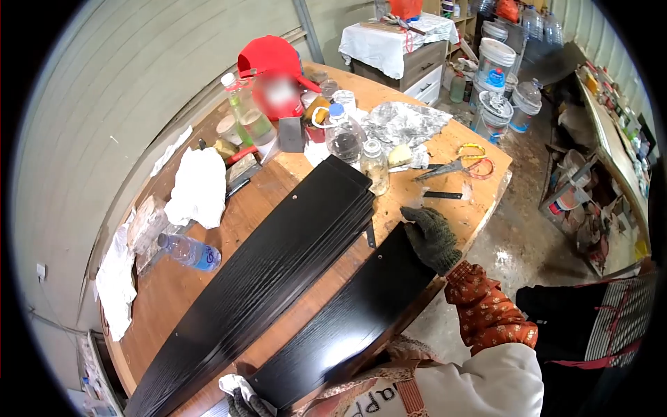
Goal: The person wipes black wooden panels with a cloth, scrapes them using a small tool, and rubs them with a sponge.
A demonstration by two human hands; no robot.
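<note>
A single long black board (333,313) with a wood-grain surface lies at the table's near edge, one end tapering, with small screw or hole marks. My right hand (432,240), in a dark grey knit glove, grips its far right end, fingers bent over the edge. At the bottom, my left hand (246,403), also gloved, is closed on a white cloth (235,383) by the board's other end. It is partly cut off by the frame. Beside the single board lies a stack of similar black boards (257,278).
Scissors (451,169), a black strip (443,195), a glass jar (374,167) and a blue-capped jug (342,135) lie or stand beyond the boards. A water bottle (189,251) lies left. A red cap (271,59) is at the back. Buckets (496,66) stand on the floor.
</note>
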